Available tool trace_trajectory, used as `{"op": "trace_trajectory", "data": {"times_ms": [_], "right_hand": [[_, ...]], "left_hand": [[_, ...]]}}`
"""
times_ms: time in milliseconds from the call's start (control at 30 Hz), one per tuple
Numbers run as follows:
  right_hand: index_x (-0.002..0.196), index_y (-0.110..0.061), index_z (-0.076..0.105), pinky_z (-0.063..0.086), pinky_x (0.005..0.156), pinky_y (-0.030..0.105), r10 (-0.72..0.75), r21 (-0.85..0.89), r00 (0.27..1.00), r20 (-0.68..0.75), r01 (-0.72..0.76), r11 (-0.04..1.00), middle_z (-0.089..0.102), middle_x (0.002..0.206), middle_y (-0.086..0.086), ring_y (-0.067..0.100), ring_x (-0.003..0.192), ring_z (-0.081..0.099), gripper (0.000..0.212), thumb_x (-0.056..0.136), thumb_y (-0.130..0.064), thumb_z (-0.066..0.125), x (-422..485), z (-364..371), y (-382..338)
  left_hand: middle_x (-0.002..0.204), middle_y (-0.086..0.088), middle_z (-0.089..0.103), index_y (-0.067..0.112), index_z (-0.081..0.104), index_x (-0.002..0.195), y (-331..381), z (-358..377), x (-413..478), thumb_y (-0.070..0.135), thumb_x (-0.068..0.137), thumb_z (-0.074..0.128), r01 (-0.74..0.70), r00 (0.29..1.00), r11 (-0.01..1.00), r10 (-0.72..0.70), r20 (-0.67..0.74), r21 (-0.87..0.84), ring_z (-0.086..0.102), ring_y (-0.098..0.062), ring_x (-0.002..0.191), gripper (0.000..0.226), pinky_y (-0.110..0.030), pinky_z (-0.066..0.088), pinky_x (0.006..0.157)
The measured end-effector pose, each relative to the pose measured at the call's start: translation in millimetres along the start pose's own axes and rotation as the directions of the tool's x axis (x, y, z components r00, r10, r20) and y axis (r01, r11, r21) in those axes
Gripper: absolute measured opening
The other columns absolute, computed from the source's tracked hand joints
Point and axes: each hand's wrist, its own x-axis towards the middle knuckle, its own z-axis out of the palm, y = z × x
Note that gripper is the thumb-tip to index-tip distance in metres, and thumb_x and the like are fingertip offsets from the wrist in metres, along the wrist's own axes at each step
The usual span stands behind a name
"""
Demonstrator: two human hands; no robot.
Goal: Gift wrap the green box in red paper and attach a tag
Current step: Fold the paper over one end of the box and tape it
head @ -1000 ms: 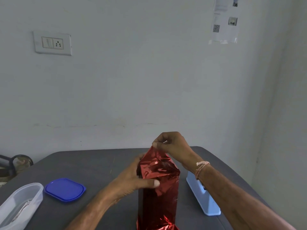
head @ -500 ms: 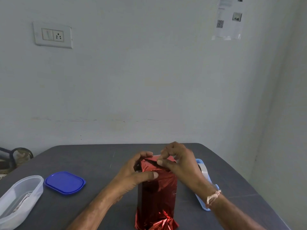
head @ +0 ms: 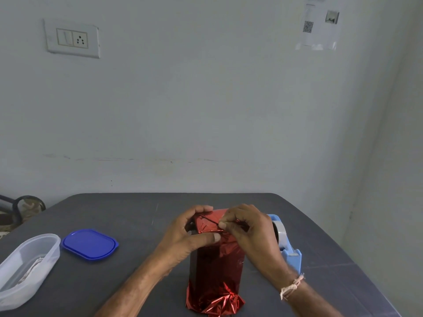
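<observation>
Red paper point(head: 215, 303): loose end crumpled against worktop point(head: 126, 282), nearest camera. Wrapped box point(head: 215, 259) stands upright at centre of worktop. Clear container point(head: 27, 266) at left edge; blue lid point(head: 89, 244) just beyond it, flat. Left hand point(head: 185, 236) grasps upper part of box, thumb across front, fingers curled over top. Right hand point(head: 251, 232) pinches folded paper flap on top of box; thread band point(head: 291, 287) on wrist. Blue tape dispenser point(head: 290, 255) just beside box, behind right hand. Far wall: switch plate point(head: 72, 38) left, printed sheet point(head: 318, 24) right.
</observation>
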Motion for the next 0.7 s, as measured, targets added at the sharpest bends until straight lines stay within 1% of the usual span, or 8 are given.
{"op": "trace_trajectory", "data": {"times_ms": [100,200,267,367,467,567,633,700], "right_hand": [[0.079,-0.030,0.075,0.052,0.075,0.036,-0.040,-0.049,0.999,0.003,0.041,0.998,0.070,0.083,-0.020,0.010,0.088,0.062,0.006,0.084,-0.030,0.078,-1.2,2.1,2.7],[0.081,-0.033,0.074,0.051,0.077,0.042,-0.080,-0.115,0.997,-0.015,0.078,0.990,0.069,0.084,-0.023,0.008,0.089,0.060,0.011,0.086,-0.041,0.069,-2.4,3.3,5.3],[0.083,-0.033,0.074,0.051,0.078,0.041,-0.100,-0.117,0.995,-0.006,0.099,0.988,0.070,0.086,-0.024,0.007,0.089,0.061,0.007,0.087,-0.037,0.071,-3.8,3.6,6.9],[0.091,-0.035,0.076,0.051,0.081,0.037,-0.150,-0.157,0.989,0.008,0.149,0.976,0.071,0.096,-0.028,0.002,0.095,0.060,0.016,0.091,-0.046,0.065,-7.1,1.4,8.2],[0.091,-0.036,0.078,0.045,0.079,0.032,-0.207,-0.271,0.978,-0.029,0.192,0.943,0.069,0.098,-0.026,0.000,0.095,0.053,0.021,0.091,-0.048,0.061,-9.0,0.7,7.9],[0.090,-0.031,0.079,0.050,0.067,0.030,-0.207,-0.314,0.976,-0.071,0.176,0.933,0.058,0.101,-0.019,0.008,0.092,0.053,0.011,0.090,-0.036,0.069,-10.7,6.1,9.5],[0.091,-0.024,0.079,0.054,0.063,0.026,-0.152,-0.245,0.985,-0.076,0.129,0.961,0.054,0.096,-0.015,0.009,0.088,0.057,0.009,0.087,-0.017,0.079,-11.3,9.5,10.6],[0.090,-0.017,0.080,0.050,0.066,0.011,-0.122,-0.147,0.990,-0.078,0.109,0.983,0.056,0.088,-0.012,0.007,0.081,0.061,0.016,0.083,-0.002,0.081,-11.3,10.4,10.3]], "left_hand": [[0.119,0.002,0.071,0.041,0.068,0.120,-1.5,-0.3,-0.8,0.027,0.066,0.095,0.000,1.000,1.000,-0.001,-0.014,-0.011,0.068,-0.012,0.110,0.062,-0.038,0.056,0.101],[0.118,0.002,0.071,0.042,0.069,0.119,-1.0,0.5,-1.7,0.024,0.068,0.095,-0.001,1.000,1.000,0.000,-0.020,-0.016,0.068,-0.011,0.109,0.060,-0.034,0.057,0.098],[0.117,0.002,0.072,0.041,0.069,0.118,-1.3,0.4,-1.9,0.022,0.069,0.095,0.003,1.000,1.000,-0.004,-0.030,-0.026,0.069,-0.010,0.108,0.059,-0.032,0.057,0.097],[0.114,0.003,0.073,0.041,0.070,0.116,-1.6,1.2,-2.5,0.023,0.068,0.095,-0.008,0.998,0.999,0.006,-0.055,-0.040,0.070,-0.011,0.106,0.058,-0.031,0.058,0.095],[0.114,0.005,0.072,0.043,0.068,0.116,-1.5,2.5,-4.1,0.034,0.062,0.097,-0.026,0.998,1.000,0.025,-0.062,-0.012,0.070,-0.008,0.105,0.062,-0.028,0.058,0.092],[0.114,0.016,0.072,0.043,0.064,0.123,-2.9,-2.1,-7.2,0.059,0.054,0.094,-0.031,0.999,0.999,0.033,-0.044,0.039,0.069,-0.002,0.106,0.077,-0.021,0.056,0.089],[0.114,0.025,0.070,0.047,0.062,0.126,0.4,-5.7,-12.0,0.081,0.053,0.080,-0.046,0.997,0.988,0.055,-0.058,0.149,0.066,0.004,0.106,0.083,-0.018,0.053,0.089],[0.111,0.032,0.068,0.048,0.064,0.125,3.6,-8.3,-14.9,0.091,0.063,0.059,-0.074,0.990,0.967,0.100,-0.096,0.245,0.064,0.007,0.102,0.075,-0.015,0.049,0.084]]}}
